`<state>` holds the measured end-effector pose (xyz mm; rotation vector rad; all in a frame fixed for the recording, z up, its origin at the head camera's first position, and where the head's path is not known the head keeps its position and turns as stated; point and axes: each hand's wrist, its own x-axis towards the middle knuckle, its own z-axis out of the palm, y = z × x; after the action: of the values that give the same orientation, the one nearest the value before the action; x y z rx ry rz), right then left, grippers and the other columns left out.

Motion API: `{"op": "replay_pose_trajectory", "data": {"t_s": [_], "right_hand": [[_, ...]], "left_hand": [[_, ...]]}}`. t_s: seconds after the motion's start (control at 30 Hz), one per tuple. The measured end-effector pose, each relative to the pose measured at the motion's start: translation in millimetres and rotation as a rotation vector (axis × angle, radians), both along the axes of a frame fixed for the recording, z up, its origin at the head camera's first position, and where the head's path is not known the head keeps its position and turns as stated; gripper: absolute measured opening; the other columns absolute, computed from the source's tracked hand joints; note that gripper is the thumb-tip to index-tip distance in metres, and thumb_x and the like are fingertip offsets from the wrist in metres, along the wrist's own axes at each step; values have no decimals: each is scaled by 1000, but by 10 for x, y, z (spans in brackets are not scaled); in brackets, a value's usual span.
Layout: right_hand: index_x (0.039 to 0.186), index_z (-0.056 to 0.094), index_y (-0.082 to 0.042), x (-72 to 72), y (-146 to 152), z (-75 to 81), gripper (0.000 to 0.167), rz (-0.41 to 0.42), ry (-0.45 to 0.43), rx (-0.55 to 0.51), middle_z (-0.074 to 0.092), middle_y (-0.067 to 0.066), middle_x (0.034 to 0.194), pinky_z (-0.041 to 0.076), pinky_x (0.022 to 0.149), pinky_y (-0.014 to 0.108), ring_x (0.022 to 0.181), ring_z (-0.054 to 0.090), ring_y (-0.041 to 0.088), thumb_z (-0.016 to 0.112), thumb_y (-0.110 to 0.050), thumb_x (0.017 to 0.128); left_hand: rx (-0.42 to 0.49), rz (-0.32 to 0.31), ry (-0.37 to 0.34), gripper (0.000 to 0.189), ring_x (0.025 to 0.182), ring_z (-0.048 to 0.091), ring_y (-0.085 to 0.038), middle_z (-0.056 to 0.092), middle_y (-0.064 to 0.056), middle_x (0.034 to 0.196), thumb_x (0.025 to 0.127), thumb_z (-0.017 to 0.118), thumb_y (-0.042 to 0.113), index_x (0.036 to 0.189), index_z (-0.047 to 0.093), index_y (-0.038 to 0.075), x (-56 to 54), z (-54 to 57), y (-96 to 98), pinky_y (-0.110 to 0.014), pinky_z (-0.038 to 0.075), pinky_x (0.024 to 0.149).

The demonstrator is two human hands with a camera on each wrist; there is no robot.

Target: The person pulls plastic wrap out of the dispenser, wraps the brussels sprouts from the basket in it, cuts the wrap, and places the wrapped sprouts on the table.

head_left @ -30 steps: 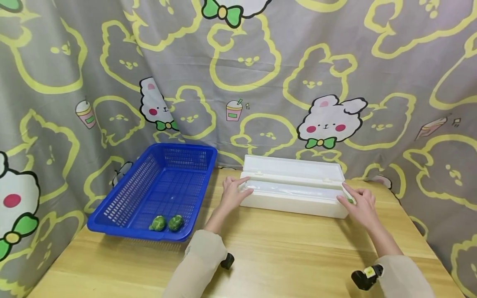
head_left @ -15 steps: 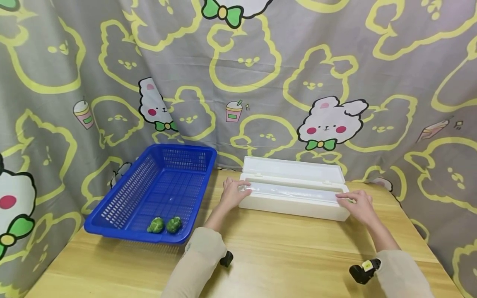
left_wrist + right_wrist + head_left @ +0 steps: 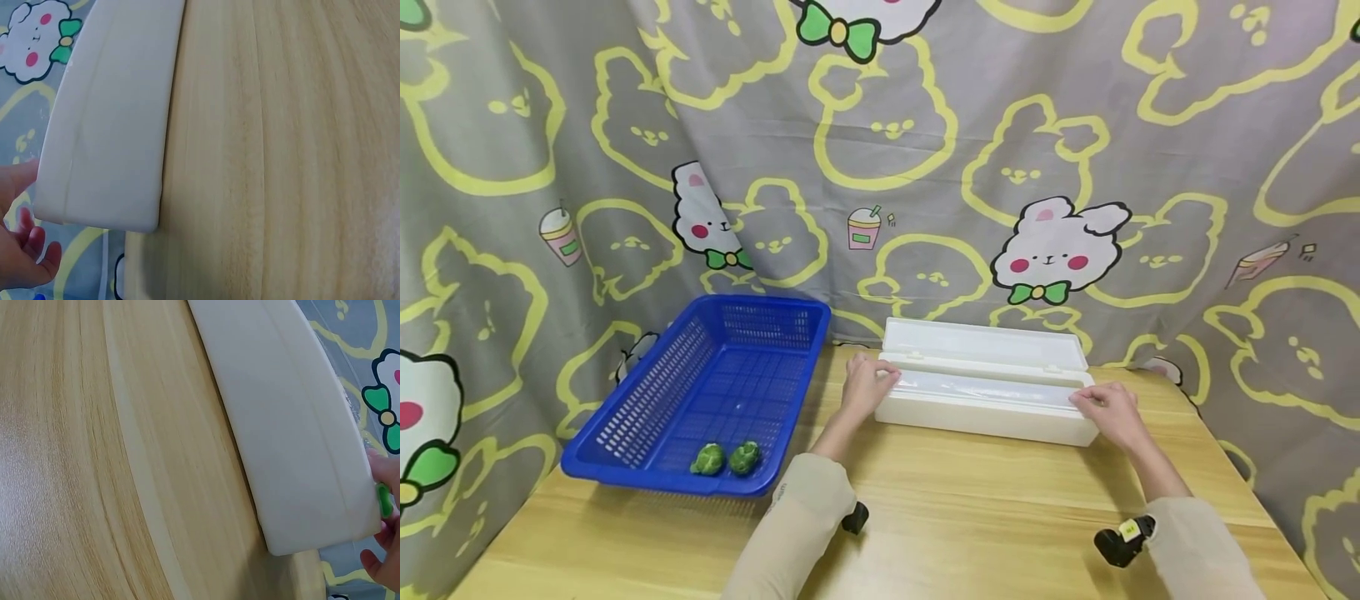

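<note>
A long white plastic wrap dispenser box (image 3: 985, 421) stands on the table with its lid (image 3: 985, 343) raised at the back. Clear plastic wrap (image 3: 977, 387) lies along its opening. My left hand (image 3: 865, 386) pinches the wrap at the box's left end, thumb and index finger together. At the other end, my right hand (image 3: 1111, 410) pinches it the same way. In the right wrist view, a small green piece (image 3: 384, 500) shows by the right fingers, beside the box's end. The box wall partly hides both sets of fingertips in the wrist views.
A blue perforated basket (image 3: 808, 392) stands at the left of the wooden table (image 3: 970, 508). Two small round green vegetables (image 3: 745, 457) like Brussels sprouts lie in its near corner. A patterned grey curtain (image 3: 917, 200) hangs behind the table.
Thumb and index finger of each hand were spread at the box ends and have come together. The right hand has moved slightly inward and forward onto the wrap. Basket and vegetables stay put.
</note>
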<state>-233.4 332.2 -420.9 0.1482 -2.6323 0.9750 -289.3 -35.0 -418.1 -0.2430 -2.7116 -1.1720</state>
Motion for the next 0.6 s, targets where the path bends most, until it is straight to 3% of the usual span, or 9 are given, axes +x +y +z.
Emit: {"op": "replay_pose_trajectory", "data": {"t_s": [0.2, 0.4, 0.6], "right_hand": [[85, 64, 10, -19, 2, -7, 25, -72, 18, -31, 52, 18, 79, 26, 67, 34, 80, 38, 26, 59, -14, 87], [89, 65, 10, -35, -44, 0, 25, -138, 79, -31, 45, 10, 72, 29, 58, 26, 67, 37, 17, 60, -15, 88], [90, 65, 10, -68, -98, 4, 23, -191, 132, -51, 43, 7, 69, 29, 58, 26, 65, 35, 14, 60, -12, 88]], "left_hand": [[23, 12, 14, 13, 96, 41, -28, 49, -10, 94, 83, 65, 20, 87, 72, 10, -16, 5, 10, -31, 37, 67], [72, 33, 11, 10, 98, 44, -31, 51, -12, 98, 84, 64, 16, 85, 70, 8, -38, 4, 35, -35, 40, 67], [98, 35, -7, 11, 98, 43, -30, 50, -12, 98, 86, 60, 15, 87, 68, 7, -63, 25, 48, -37, 41, 68]]}}
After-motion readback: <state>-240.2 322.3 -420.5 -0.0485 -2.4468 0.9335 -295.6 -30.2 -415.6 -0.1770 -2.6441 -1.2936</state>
